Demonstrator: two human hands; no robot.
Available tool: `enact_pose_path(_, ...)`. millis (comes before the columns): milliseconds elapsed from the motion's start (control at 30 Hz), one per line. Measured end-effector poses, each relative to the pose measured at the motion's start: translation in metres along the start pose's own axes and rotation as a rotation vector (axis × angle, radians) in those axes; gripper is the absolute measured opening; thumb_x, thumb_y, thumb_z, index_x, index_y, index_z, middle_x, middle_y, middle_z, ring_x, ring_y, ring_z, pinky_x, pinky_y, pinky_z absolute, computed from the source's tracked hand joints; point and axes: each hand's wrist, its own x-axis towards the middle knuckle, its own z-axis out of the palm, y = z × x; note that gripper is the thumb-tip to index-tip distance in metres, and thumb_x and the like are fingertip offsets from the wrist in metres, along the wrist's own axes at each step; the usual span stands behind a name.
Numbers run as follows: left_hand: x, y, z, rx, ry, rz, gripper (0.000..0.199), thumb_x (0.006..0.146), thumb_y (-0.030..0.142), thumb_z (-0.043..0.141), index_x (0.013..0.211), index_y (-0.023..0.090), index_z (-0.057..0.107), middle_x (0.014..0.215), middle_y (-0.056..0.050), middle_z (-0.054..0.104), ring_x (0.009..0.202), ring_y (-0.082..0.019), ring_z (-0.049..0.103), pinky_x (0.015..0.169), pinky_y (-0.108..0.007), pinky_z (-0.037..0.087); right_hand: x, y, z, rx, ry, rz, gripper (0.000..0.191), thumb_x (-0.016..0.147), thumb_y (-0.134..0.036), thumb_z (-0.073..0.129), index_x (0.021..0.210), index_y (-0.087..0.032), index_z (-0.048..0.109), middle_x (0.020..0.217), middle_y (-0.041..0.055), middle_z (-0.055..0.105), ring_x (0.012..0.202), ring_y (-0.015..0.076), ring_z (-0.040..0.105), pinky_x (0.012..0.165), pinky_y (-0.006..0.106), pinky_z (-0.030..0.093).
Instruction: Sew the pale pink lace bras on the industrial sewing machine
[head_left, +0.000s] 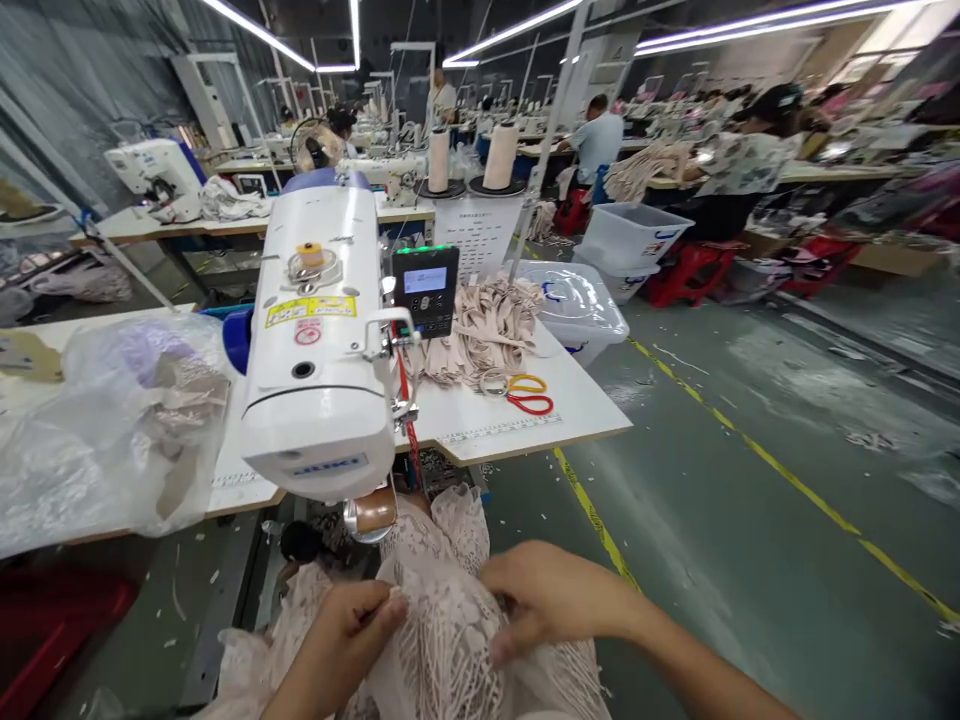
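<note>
Pale beige lace fabric (450,630) with an openwork pattern hangs in folds in front of the sewing machine (319,330). My left hand (349,635) pinches the lace between thumb and forefinger. On the other side, my right hand (559,595) curves around the same lace, its thumb in front and its fingertips partly hidden by the folds. Above my hands is the machine's white head, and the upper part of the lace lies just below its needle end. More of the fabric spreads down to the lower left.
Scissors (529,393) with red and orange handles lie on the white tabletop (585,420) beside heaped beige strips (487,325). A clear plastic bag (142,420) covers the left side. Lidded bins (577,305) stand behind the table. Other people sit at machines farther back.
</note>
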Motion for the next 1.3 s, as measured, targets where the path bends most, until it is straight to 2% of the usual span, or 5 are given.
enact_pose_path(100,0.002,0.028,0.005,0.018,-0.124,0.079,0.046,0.097,0.049,0.036,0.063,0.019,0.029,0.061,0.004,0.029,0.058,-0.009,0.028,0.055,-0.026,0.020,0.018,0.004,0.008,-0.006,-0.027,-0.039,0.089,0.064,-0.066,0.079,0.137,-0.021,0.055,0.131,0.0157,0.060,0.114,0.0319,0.057,0.090,0.036,0.046)
enact_pose_path(333,0.007,0.039,-0.035,0.086,0.231,-0.073,0.041,0.087,0.048,0.056,0.061,0.018,0.048,0.057,0.004,0.043,0.055,-0.009,0.038,0.051,-0.022,0.026,0.071,-0.009,0.036,0.322,0.044,-0.004,0.051,0.092,-0.059,0.050,0.062,-0.019,0.048,0.058,-0.0035,0.041,0.056,0.0112,0.039,0.053,0.024,0.027)
enact_pose_path(633,0.034,0.024,-0.068,0.204,0.587,-0.014,0.025,0.081,0.041,0.059,0.071,0.019,0.066,0.064,-0.001,0.063,0.074,-0.019,0.059,0.064,-0.025,0.048,0.116,-0.007,0.020,0.325,0.134,0.064,0.050,0.089,-0.060,0.053,0.056,-0.022,0.046,0.055,-0.0011,0.037,0.058,0.0159,0.043,0.054,0.027,0.033)
enact_pose_path(1033,0.037,0.007,-0.071,0.368,0.622,-0.005,0.021,0.079,0.039,0.057,0.071,0.020,0.063,0.069,-0.004,0.068,0.081,-0.023,0.063,0.077,-0.031,0.052,0.122,0.014,0.023,0.431,0.107,0.136,0.043,0.082,-0.062,0.063,0.071,-0.021,0.064,0.066,0.0030,0.058,0.072,0.0225,0.057,0.068,0.035,0.049)
enact_pose_path(1300,0.029,0.018,-0.082,0.387,0.601,-0.015,0.022,0.078,0.037,0.059,0.063,0.022,0.055,0.053,0.000,0.053,0.063,-0.018,0.053,0.059,-0.026,0.044,0.095,0.070,0.062,0.684,-0.474,0.025,0.054,0.068,-0.061,0.079,0.100,-0.018,0.071,0.087,0.0051,0.068,0.085,0.0217,0.062,0.082,0.034,0.050)
